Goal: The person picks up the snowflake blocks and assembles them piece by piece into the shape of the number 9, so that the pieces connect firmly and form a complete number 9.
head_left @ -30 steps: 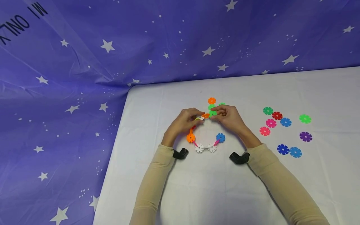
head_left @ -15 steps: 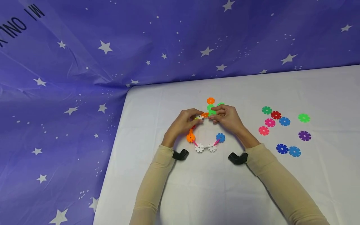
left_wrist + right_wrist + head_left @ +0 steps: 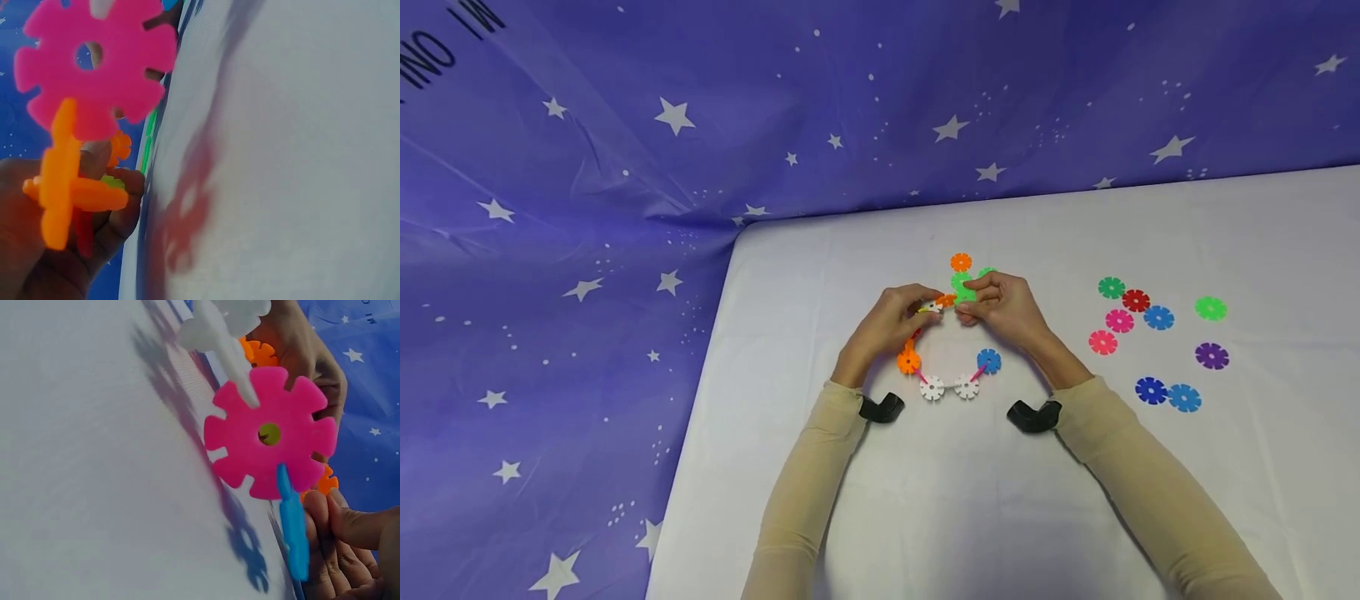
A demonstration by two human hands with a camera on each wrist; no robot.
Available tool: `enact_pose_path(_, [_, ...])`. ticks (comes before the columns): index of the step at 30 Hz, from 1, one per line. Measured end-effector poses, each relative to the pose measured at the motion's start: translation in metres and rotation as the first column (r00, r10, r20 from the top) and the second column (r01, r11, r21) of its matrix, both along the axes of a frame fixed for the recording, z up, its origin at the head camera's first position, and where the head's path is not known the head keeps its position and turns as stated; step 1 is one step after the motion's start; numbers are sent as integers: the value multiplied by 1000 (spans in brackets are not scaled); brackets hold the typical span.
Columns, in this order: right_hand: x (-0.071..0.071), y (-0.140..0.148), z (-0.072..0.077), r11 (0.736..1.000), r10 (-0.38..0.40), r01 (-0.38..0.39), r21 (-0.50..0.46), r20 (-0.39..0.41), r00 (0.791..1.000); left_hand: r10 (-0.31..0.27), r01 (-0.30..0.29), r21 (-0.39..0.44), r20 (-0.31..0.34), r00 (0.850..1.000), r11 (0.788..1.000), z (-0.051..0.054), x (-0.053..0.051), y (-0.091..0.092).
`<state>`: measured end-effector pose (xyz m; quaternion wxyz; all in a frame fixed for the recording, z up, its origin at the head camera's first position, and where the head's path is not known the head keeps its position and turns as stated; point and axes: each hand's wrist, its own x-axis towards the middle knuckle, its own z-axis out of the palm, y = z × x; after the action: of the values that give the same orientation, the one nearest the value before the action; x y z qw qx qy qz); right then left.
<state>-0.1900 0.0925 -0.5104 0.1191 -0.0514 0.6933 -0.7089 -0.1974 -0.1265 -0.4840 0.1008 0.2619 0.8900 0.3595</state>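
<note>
A curved chain of notched discs hangs between the hands, with white discs (image 3: 932,388), an orange disc (image 3: 908,361) and a blue disc (image 3: 989,361) at its near side. The left hand (image 3: 895,321) pinches the chain's far part at a white disc (image 3: 932,307). Beside that is an orange disc (image 3: 946,301). The right hand (image 3: 1009,310) pinches a green disc (image 3: 964,293) against the orange one. In the left wrist view a pink disc (image 3: 94,69) joins an orange disc (image 3: 57,181); in the right wrist view a pink disc (image 3: 272,431) joins a blue one (image 3: 294,531).
Beyond the hands lie an orange disc (image 3: 961,262) and green discs, one partly behind the right hand. Several loose discs lie to the right, among them a red (image 3: 1136,301), a purple (image 3: 1212,356) and a dark blue one (image 3: 1151,391). A starry blue cloth borders the white table (image 3: 970,517).
The head view has shifted slightly. Both hands keep their pinches, and the right fingers have moved very slightly around the green disc.
</note>
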Motion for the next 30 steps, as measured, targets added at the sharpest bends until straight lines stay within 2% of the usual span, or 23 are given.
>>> enact_pose_path(8, [-5,0,3,999,37,-37,3,-9,999,0,0,18,20,1000,1000,2,-2,-2])
enact_pose_path(16, [-1,1,3,999,29,-29,16,4,1000,24,-27,98,36,999,995,-6,0,7])
enact_pose_path(20, [3,-1,1,999,44,-44,28,4,999,2,-6,95,40,999,995,-10,2,8])
enact_pose_path(25, [3,-1,2,998,61,-61,25,4,998,-38,40,66,-27,999,997,-14,2,9])
enact_pose_path(30, [0,1,1,998,68,-67,-10,17,998,-36,42,61,-98,995,997,-13,1,13])
